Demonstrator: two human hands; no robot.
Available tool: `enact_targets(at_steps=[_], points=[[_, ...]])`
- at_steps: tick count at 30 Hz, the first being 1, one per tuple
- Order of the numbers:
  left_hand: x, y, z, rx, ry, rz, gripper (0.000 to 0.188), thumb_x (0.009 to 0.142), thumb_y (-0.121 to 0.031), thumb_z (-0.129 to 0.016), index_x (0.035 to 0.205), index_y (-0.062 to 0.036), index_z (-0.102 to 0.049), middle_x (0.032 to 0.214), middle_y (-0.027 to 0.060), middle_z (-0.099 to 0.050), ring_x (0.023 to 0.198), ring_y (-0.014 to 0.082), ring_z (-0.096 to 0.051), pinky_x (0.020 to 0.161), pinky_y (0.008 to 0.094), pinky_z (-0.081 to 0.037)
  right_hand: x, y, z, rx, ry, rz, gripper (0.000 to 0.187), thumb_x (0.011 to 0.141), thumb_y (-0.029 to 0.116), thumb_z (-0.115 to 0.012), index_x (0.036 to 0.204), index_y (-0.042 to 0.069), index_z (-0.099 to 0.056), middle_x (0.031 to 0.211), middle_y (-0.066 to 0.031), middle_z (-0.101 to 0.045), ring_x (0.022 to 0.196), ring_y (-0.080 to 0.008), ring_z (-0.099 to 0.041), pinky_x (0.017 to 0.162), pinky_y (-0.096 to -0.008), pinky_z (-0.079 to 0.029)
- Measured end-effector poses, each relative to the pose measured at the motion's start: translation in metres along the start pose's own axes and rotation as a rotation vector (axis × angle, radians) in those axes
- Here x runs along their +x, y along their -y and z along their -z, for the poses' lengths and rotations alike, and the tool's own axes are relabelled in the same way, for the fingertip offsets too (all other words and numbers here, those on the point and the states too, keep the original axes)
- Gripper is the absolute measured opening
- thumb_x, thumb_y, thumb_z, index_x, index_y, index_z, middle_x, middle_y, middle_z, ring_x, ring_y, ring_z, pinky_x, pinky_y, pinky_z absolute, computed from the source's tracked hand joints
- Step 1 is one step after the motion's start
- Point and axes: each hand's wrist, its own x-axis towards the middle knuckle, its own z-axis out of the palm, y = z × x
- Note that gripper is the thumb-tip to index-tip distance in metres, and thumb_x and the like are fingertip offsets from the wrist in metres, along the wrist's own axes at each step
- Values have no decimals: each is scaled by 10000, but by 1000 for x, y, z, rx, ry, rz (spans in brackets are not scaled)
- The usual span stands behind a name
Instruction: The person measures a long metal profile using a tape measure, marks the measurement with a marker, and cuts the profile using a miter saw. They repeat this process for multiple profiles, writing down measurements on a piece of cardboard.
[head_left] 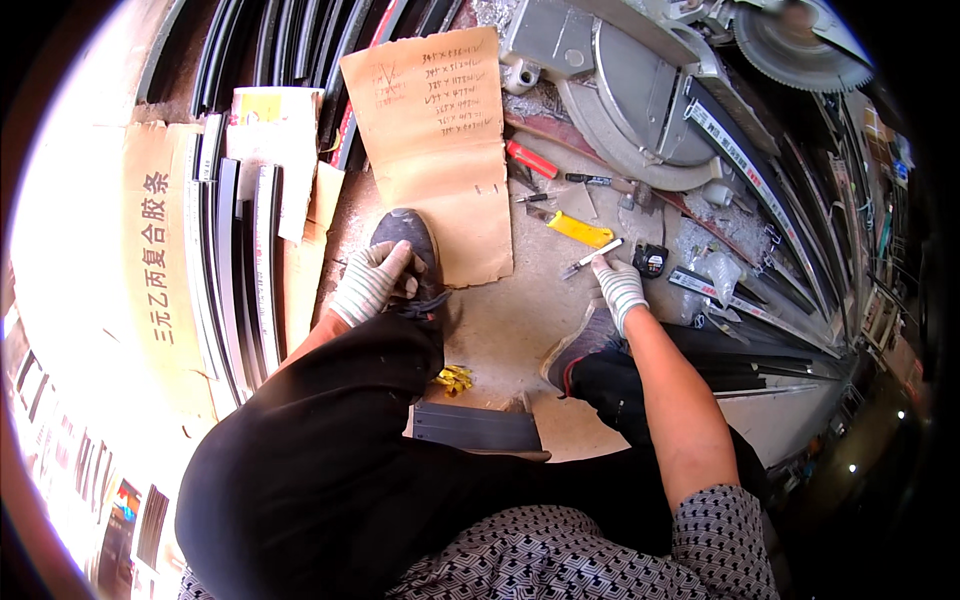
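My left hand (374,279), in a pale knitted glove with bare fingertips, is beside my dark left shoe (410,236). Its fingers are curled in; what they hold, if anything, I cannot make out. In my right hand (618,283), gloved the same way, a white marker pen (593,258) is pinched, tip toward the floor. A yellow utility knife (580,229) lies just beyond the pen, and a black tape measure (651,261) sits to its right. A sheet of brown cardboard (440,160) with handwritten lines lies ahead between my hands, its lower edge by my left shoe.
A miter saw (640,90) with a round blade (800,45) stands at the far right. Dark profile strips (240,260) lie at the left, beside a printed cardboard piece (160,270). A red-handled tool (531,158) and black markers (590,180) lie near the saw.
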Motion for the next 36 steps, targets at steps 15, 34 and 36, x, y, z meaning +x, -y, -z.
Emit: enact_targets(at_steps=[15,34,36], points=[[-1,-15,-13,122,-50,4,417,1079,-367,-521,867,-47,-687,649,35,-647,503,101,-562,476,227,-425,-21,39,227,-837,-284,377,348,949,375,-666,1042,42,-705,933,-191,-750,888,-319,-732,828,-427,-559],[-17,-148,-18,707,13,-188,299,1053,-237,-591,1069,50,-672,926,78,-709,842,136,-684,773,277,-562,25,138,265,-1220,-671,477,792,849,228,-763,1543,125,-396,1552,-151,-429,1380,-362,-474,1129,-476,-436],[-22,-165,-27,709,0,-150,248,1034,-186,-616,1083,50,-677,902,39,-683,824,104,-641,736,246,-522,36,143,266,-1210,-653,505,806,822,216,-784,1527,103,-409,1502,-172,-491,1350,-370,-510,1101,-492,-454]])
